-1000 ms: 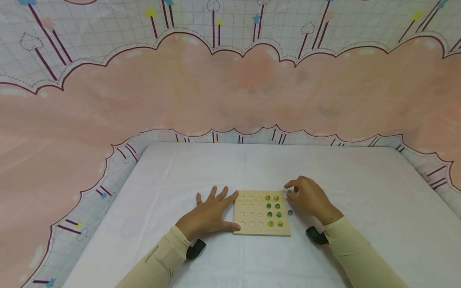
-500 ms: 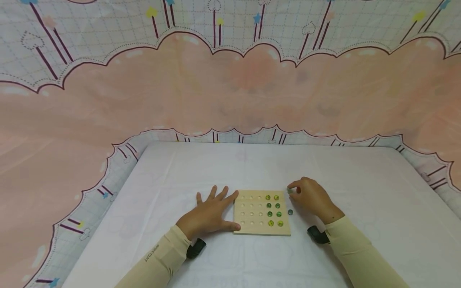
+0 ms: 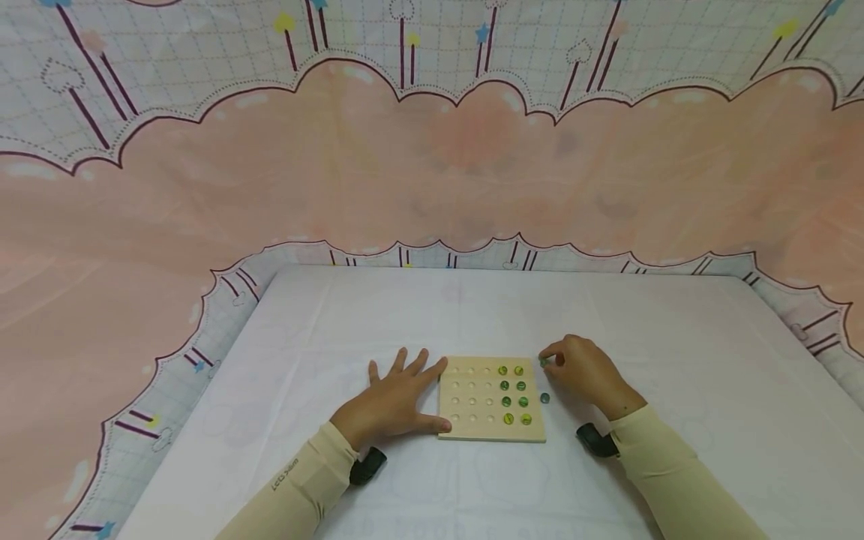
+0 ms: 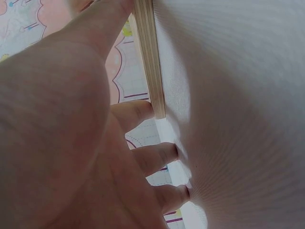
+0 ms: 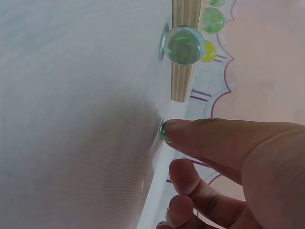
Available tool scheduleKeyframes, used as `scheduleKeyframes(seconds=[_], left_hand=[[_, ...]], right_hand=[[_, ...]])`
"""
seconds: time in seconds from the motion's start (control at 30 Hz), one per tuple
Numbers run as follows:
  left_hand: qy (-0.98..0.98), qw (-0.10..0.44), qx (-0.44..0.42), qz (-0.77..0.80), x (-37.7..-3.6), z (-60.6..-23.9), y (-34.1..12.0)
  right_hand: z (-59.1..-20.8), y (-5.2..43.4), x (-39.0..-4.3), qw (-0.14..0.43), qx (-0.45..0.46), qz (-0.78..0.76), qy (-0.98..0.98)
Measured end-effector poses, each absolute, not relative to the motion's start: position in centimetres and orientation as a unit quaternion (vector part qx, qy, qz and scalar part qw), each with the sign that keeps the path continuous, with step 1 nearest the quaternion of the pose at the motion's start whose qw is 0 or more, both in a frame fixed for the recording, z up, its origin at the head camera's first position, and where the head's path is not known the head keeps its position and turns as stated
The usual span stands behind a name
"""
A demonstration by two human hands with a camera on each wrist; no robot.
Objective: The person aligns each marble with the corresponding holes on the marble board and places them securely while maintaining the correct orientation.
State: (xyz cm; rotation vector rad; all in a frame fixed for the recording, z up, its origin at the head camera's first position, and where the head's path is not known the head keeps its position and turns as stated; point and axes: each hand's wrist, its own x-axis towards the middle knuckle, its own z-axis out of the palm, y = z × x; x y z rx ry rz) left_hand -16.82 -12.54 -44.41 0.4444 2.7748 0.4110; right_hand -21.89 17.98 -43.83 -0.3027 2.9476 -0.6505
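Observation:
A pale wooden board (image 3: 472,433) with rows of round hollows lies on the white table. Green and yellow marbles (image 3: 521,386) fill its two right-hand columns; the hollows to their left hold nothing. My left hand (image 3: 388,401) is spread flat at the board's left side, thumb and index finger touching its edge. Off the board's far right corner, my right hand (image 3: 587,375) pinches a green marble (image 5: 166,133) between thumb and index finger, down at the table surface; the thumb covers most of it. A clear greenish marble (image 5: 183,45) sits loose beside the board's right edge.
The white cloth-covered table (image 3: 418,315) stretches around the board on all sides. Behind it hangs a peach and white patterned cloth (image 3: 432,180). Each wrist carries a dark camera, the left camera (image 3: 367,466) and the right camera (image 3: 597,440).
My right hand has shifted slightly right, and its thumb and index finger have come together on the marble by the far corner. My left hand and the board stay put.

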Motion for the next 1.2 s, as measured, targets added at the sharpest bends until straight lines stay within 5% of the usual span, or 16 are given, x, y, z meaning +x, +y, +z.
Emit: scheduleKeyframes(seconds=[1.2], left_hand=[[0.967, 0.145, 0.154, 0.145, -16.65, -44.39, -12.6]], right_hand=[[-43.72, 18.18, -21.6, 0.051, -0.114, -0.212, 0.969]])
